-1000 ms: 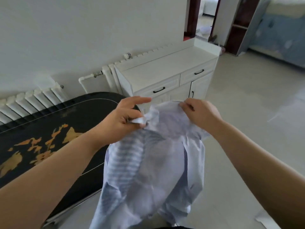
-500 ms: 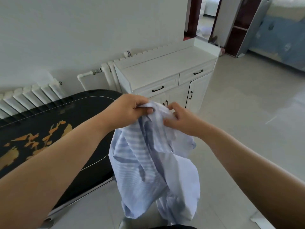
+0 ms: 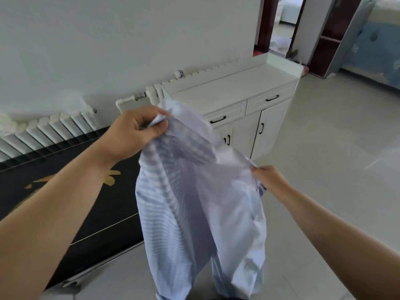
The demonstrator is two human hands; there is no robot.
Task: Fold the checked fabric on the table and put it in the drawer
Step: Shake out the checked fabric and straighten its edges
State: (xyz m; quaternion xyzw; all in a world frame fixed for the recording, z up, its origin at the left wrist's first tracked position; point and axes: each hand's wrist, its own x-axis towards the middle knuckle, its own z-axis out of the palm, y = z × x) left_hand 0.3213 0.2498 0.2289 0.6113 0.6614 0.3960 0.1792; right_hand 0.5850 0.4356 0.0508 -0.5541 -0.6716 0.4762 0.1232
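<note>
Above the floor, between the dark surface (image 3: 71,191) and the white cabinet (image 3: 233,94), the checked fabric (image 3: 194,213) hangs in the air, held up by both hands. The left hand (image 3: 136,131) is higher and closes on the top edge of the fabric, with the thumb pressing the cloth against the fingers. The right hand (image 3: 269,180) is lower and to the right, and it grips the side edge of the fabric, pulling it a little outward. The fabric is light blue with fine stripes and it falls in loose folds, not touching the surface. The cabinet stands against the wall, and its two drawers (image 3: 225,114) with black handles are both closed. A white radiator (image 3: 54,128) runs along the wall behind the surface.
</note>
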